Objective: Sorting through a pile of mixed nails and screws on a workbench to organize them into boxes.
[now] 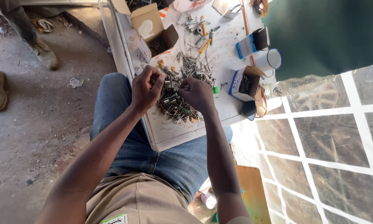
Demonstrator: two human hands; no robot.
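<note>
Pile of mixed screws and small metal fittings (pixel 179 103) lies on the near part of a white tabletop (pixel 169 135), spreading back toward a looser scatter of nails (pixel 192 66). Left hand (pixel 146 88): fingers curled in, pinching a small metal piece at the pile's left edge; exact piece too small to identify. Right hand (pixel 199 94): fingers bent down into the pile's right side; grip or mere touch, cannot tell. Handling judgement: pieces are rigid, individually light, dense as a heap, with sharp tips and threads; they will slide and tangle. Best taken one at a time by the shank or head, fingertip pinch. Around the pile: open cardboard box (pixel 153 31) behind left, small blue-and-white box (pixel 243 83) holding fasteners at right, white enamel mug (pixel 269 61) beyond it.
</note>
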